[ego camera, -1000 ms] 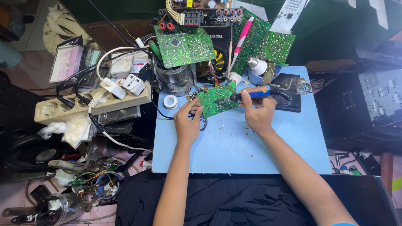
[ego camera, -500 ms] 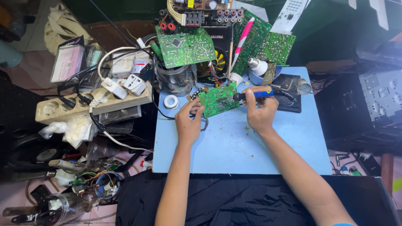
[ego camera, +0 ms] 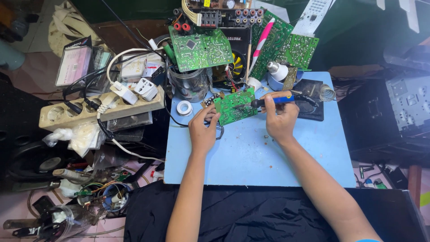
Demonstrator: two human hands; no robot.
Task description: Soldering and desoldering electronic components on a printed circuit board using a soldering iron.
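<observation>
A small green circuit board (ego camera: pixel 234 105) rests tilted on the blue work mat (ego camera: pixel 251 157). My left hand (ego camera: pixel 202 128) pinches its left edge with thumb and fingers. My right hand (ego camera: pixel 280 117) grips a soldering iron (ego camera: pixel 286 99) with a blue and black handle; its tip points left onto the board's right side. A small roll of white tape (ego camera: pixel 184 107) lies just left of the board.
Larger green circuit boards (ego camera: pixel 200 47) lean at the back above a clear jar (ego camera: pixel 189 84). A beige power strip (ego camera: pixel 103 109) with plugs and cables sits to the left. A dark iron stand with coil (ego camera: pixel 316 99) is at the right; black cloth (ego camera: pixel 251 215) covers the front.
Both hands hold nearly the same pose. The iron's tip has shifted slightly along the board's right side.
</observation>
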